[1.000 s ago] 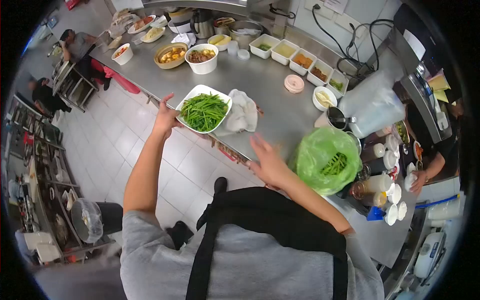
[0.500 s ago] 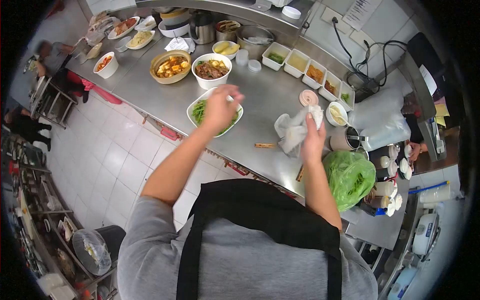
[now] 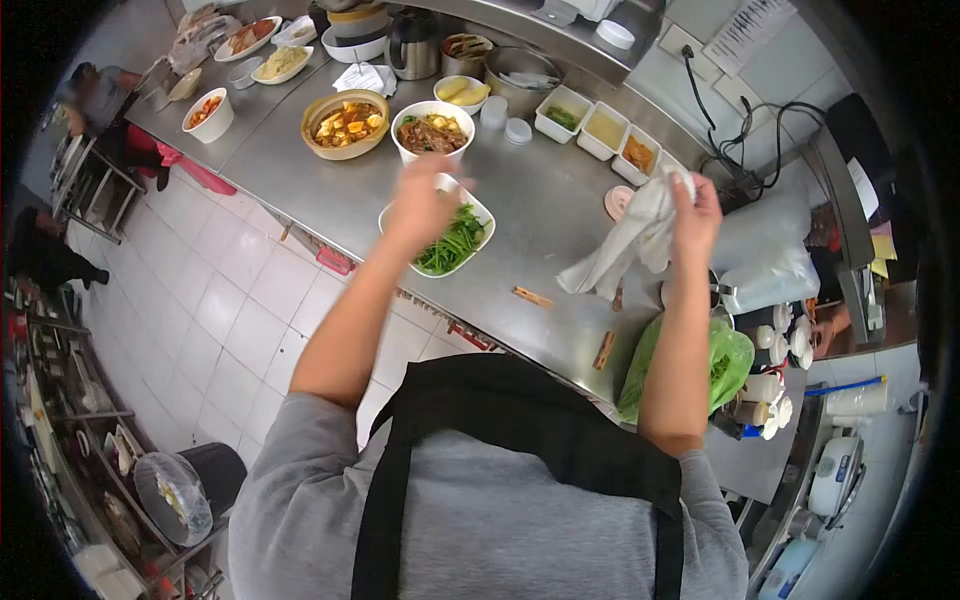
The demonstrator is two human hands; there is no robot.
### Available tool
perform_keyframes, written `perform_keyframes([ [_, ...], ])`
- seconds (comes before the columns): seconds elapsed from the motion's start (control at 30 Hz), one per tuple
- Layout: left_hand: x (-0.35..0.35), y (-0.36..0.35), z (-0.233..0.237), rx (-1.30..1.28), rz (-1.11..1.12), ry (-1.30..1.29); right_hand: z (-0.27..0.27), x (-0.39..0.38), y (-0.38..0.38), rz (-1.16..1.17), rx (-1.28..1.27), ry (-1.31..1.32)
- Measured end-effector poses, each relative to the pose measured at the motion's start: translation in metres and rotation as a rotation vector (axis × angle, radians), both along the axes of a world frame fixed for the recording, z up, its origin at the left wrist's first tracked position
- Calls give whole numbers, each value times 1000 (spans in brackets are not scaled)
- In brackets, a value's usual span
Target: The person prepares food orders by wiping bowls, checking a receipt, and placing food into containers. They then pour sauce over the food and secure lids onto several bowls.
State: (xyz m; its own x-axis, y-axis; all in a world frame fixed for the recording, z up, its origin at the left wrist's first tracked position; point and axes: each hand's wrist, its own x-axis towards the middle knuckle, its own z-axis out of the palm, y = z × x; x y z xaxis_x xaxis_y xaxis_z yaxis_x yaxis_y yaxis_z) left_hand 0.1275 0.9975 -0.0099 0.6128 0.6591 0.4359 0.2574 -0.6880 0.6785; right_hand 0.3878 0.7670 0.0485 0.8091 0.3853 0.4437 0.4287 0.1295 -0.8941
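Observation:
My left hand [image 3: 418,208], smeared by motion, is above the left side of a white dish [image 3: 488,222] of cut green vegetables [image 3: 455,243]. Whether its fingers hold anything does not show. Just beyond it stands a white bowl [image 3: 410,150] with meat and egg. In my right hand [image 3: 697,222] is a white cloth [image 3: 640,228], pinched near its top corner and hanging down to the left over the counter. Behind the cloth, a pink lid [image 3: 617,203] is partly visible. Two small wooden clothespins [image 3: 533,297] lie near the counter's front edge.
Further left are a clay pot of tofu [image 3: 347,125] and a white cup of red food [image 3: 208,116]. White ingredient tubs [image 3: 603,131] line the back. A green plastic bag [image 3: 730,368] lies beside my right forearm, near capped bottles [image 3: 780,345]. Other people stand at far left.
My right hand has risen and moved right, lifting the cloth so that it hangs longer. My left hand has shifted slightly left and down, showing more of the greens.

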Motion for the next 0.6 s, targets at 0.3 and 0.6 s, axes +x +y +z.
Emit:
perform_keyframes([
  [0.3, -62, 62, -60, -549, 19, 360, -32, 12, 39, 243, -330, -16],
  [0.6, -3, 62, -58, -229, -176, 455, -109, -61, 126, 270, -609, -516],
])
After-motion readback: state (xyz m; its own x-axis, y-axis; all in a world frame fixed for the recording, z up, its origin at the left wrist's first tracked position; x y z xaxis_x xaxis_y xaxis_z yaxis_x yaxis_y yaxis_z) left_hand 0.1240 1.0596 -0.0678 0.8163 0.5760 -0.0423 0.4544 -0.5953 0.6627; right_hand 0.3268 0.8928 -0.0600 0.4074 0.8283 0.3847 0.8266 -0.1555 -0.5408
